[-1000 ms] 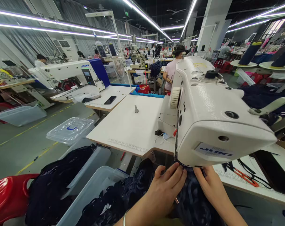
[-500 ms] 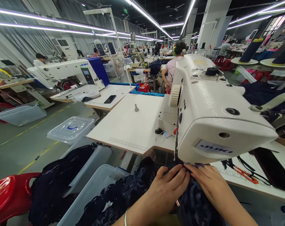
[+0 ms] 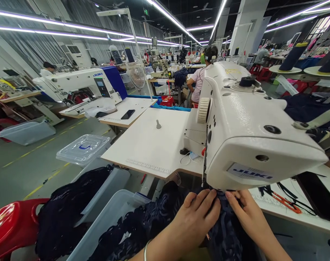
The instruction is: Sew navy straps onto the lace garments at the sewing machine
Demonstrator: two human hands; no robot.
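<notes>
Dark navy fabric (image 3: 221, 232) with a swirly raised pattern hangs under the head of a white JUKI sewing machine (image 3: 260, 119). My left hand (image 3: 194, 219), a bangle on its wrist, has its fingers curled together on the fabric just below the machine head. To its right, my right hand (image 3: 248, 212) pinches the fabric's edge between thumb and bent fingers. The machine head covers the needle area. More of the fabric trails left over a clear plastic bin (image 3: 110, 217).
Orange-handled snips (image 3: 287, 203) and black strips lie on the right of the white table (image 3: 154, 141), beside a dark phone-like slab (image 3: 317, 195). A red stool (image 3: 15, 224) and a lidded bin (image 3: 83, 148) stand at left. A co-worker (image 3: 199, 81) sits ahead.
My right hand has shifted right, away from my left, and its flat fingers have bent into a pinch. The left hand stays nearly in place. The co-worker ahead has changed posture.
</notes>
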